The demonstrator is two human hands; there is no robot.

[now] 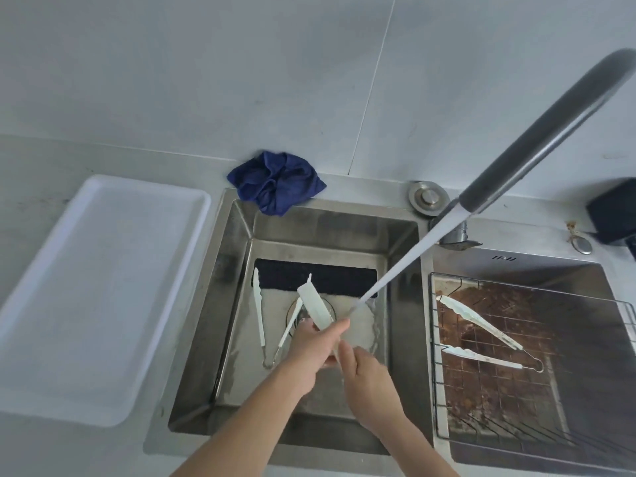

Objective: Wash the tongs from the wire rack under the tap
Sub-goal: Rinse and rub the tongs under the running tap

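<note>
Over the left sink basin (234, 304) my left hand (315, 346) grips a pair of white tongs (315, 306), whose flat tip points up and away. My right hand (364, 376) holds the same tongs lower down, near the handle end. Water streams from the dark tap spout (537, 139) and lands just right of the held tongs. A second pair of tongs (261, 318) lies spread on the basin floor to the left. A third pair (481, 335) lies on the wire rack (434, 373) in the right basin.
A white tray (93, 290) sits on the counter left of the sink. A crumpled blue cloth (275, 182) lies at the sink's back edge. A dark mat (330, 278) lies at the basin's back, and a black object (612, 211) stands at the far right.
</note>
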